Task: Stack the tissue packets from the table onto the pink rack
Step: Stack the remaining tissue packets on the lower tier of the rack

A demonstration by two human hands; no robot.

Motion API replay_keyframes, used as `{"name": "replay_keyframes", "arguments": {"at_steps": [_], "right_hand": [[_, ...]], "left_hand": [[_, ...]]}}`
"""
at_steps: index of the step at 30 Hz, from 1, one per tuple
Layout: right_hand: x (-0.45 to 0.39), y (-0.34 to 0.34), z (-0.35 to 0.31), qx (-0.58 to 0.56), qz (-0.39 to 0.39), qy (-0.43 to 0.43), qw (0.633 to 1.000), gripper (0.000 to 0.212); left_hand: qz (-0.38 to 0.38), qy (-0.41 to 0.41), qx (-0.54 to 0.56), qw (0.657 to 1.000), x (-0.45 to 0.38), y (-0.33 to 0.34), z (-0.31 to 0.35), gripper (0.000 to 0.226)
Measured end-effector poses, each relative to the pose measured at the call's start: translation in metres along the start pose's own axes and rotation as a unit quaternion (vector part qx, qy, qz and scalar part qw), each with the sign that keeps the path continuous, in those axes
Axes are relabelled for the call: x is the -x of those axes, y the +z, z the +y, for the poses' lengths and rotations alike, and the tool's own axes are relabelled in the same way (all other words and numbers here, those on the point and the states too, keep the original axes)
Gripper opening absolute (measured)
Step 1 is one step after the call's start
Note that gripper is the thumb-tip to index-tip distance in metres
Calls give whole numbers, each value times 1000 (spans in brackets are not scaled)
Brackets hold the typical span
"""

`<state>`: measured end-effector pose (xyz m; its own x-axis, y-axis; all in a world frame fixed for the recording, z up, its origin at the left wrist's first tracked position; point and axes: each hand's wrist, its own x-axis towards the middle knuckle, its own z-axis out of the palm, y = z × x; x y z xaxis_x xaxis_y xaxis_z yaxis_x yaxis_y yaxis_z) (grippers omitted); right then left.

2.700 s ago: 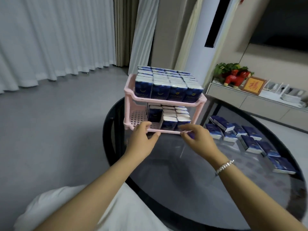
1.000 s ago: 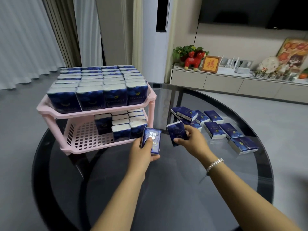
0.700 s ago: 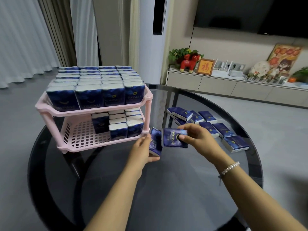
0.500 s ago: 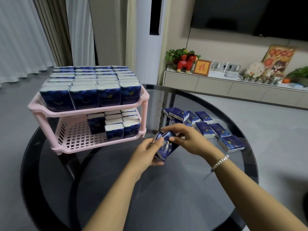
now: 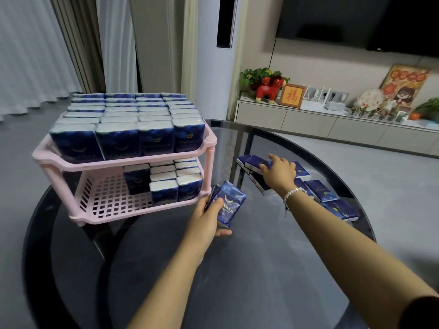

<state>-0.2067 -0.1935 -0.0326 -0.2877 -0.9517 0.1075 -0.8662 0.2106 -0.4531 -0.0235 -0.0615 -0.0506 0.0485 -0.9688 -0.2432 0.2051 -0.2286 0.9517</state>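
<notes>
The pink two-tier rack (image 5: 133, 162) stands on the left of the round glass table (image 5: 249, 269). Its top tier is packed with upright blue tissue packets (image 5: 128, 119); the lower tier holds several more packets (image 5: 171, 181) at its right end. My left hand (image 5: 209, 217) grips two blue packets (image 5: 229, 203) just in front of the rack's right corner. My right hand (image 5: 278, 173) reaches over the loose packets (image 5: 325, 193) lying on the table and touches the far ones; its fingers lie on a packet (image 5: 255, 161).
The left part of the rack's lower tier (image 5: 107, 200) is bare grid. Beyond the table stands a low cabinet (image 5: 320, 124) with ornaments, a white tall unit (image 5: 213, 55) and curtains (image 5: 35, 55). The table's dark rim (image 5: 35, 233) curves round at left.
My right hand passed its packet to my left hand, which now holds two, then reached right to the loose packets. The view shifted slightly.
</notes>
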Motion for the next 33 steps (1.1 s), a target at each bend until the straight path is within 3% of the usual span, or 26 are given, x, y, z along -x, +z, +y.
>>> {"name": "replay_keyframes", "arguments": {"at_steps": [6, 13, 19, 23, 33], "right_hand": [[-2, 6, -3, 21, -5, 6, 1000, 56], [33, -8, 8, -203, -55, -50, 976, 49], [85, -35, 14, -343, -154, -65, 924, 41], [121, -52, 6, -394, -209, -82, 891, 23], [178, -53, -30, -436, -248, -166, 849, 22]], "left_hand": [[14, 8, 2, 1000, 3, -4, 3, 32], [20, 33, -21, 999, 19, -14, 5, 36], [33, 56, -72, 995, 40, -25, 12, 38], [46, 43, -81, 995, 53, -33, 15, 42], [63, 69, -135, 986, 92, -67, 18, 41]]}}
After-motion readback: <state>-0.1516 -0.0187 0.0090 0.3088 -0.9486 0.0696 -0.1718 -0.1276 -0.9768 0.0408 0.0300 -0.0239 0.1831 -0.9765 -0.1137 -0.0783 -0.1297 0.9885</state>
